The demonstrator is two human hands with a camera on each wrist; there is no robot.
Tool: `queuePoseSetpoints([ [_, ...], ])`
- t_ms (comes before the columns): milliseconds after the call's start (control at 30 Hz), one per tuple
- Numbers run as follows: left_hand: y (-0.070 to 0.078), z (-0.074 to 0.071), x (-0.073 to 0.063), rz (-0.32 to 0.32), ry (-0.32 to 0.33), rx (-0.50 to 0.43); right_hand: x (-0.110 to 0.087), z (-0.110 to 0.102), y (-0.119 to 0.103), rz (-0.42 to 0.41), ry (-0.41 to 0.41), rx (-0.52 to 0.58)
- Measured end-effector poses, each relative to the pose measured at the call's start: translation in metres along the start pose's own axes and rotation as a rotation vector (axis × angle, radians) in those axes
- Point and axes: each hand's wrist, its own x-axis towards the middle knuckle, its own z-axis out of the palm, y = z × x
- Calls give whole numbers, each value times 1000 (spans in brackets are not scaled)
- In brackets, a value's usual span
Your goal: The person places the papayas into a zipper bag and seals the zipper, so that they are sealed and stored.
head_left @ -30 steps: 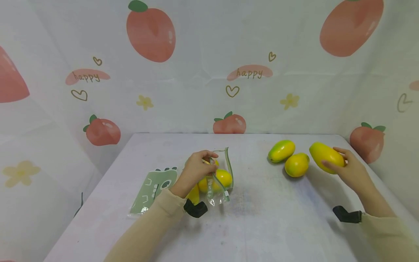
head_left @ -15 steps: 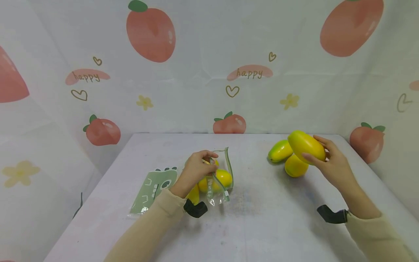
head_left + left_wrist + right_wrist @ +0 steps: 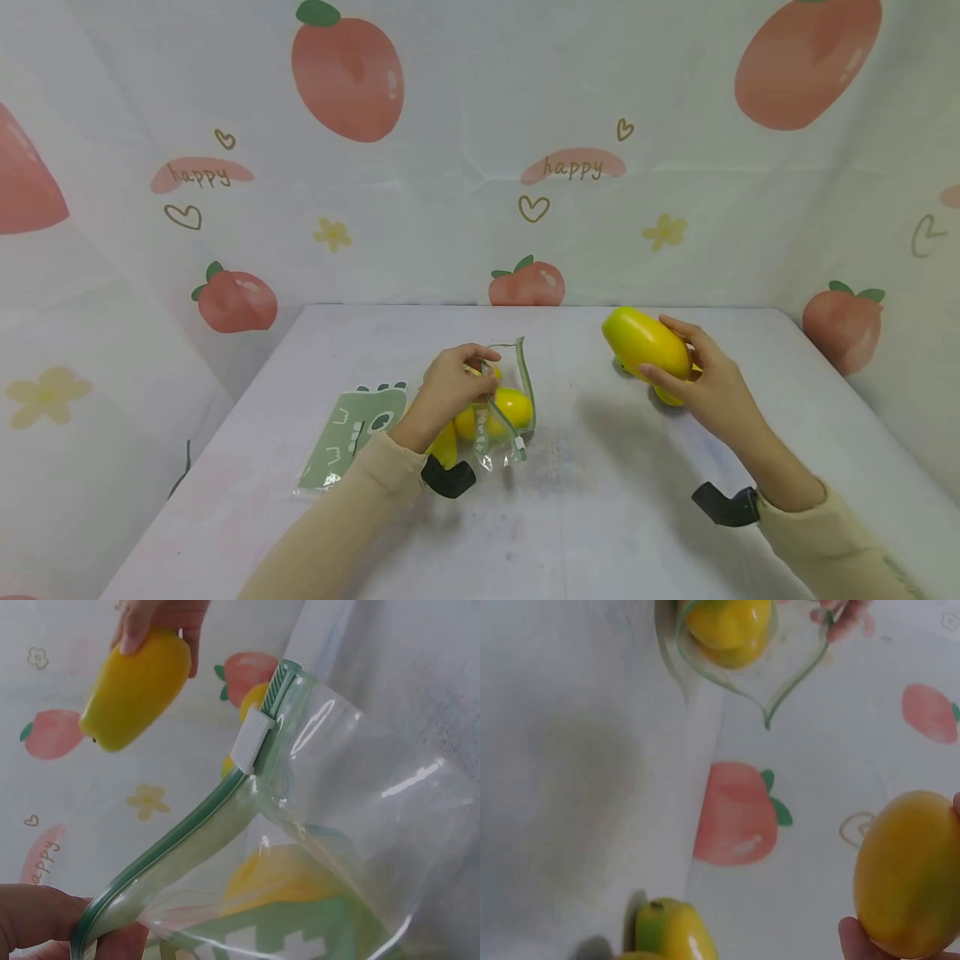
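My left hand (image 3: 447, 392) pinches the green-edged rim of a clear zipper bag (image 3: 367, 780), holding its mouth open. Yellow fruits (image 3: 513, 408) lie inside the bag, partly behind my hand. A white slider (image 3: 252, 741) sits on the bag's green zip strip. My right hand (image 3: 708, 379) grips a plump yellow papaya (image 3: 647, 343) in the air, thumb on one side and fingers on the other. Behind and below it, two more papayas rest on the table; one yellow-green papaya (image 3: 676, 930) shows in the right wrist view. In the head view they are mostly hidden by the held papaya.
A flat green bag (image 3: 348, 437) with a cartoon monster face lies on the white table (image 3: 555, 533), left of my left hand. A cloth backdrop (image 3: 450, 208) with printed peaches rises behind the table's back edge.
My right hand has carried the papaya leftward across the right side of the table, over the two resting papayas. The left hand and the bag have stayed in place.
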Motion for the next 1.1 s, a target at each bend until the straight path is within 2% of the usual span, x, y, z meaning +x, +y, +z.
queuePoseSetpoints([
  [233, 0, 0, 0, 1, -6, -3, -2, 23, -6, -44, -49, 29],
  [433, 0, 0, 1, 0, -8, -11, -6, 41, -11, -61, -96, -1],
  [700, 0, 0, 1, -1, -15, -29, -8, 67, -7, -114, -176, 20],
  [900, -1, -1, 1, -1, -17, -34, -8, 82, -6, -101, -245, 21],
  [1100, -1, -1, 2, 13, -19, -45, -7, 90, -7, -86, -277, 27],
])
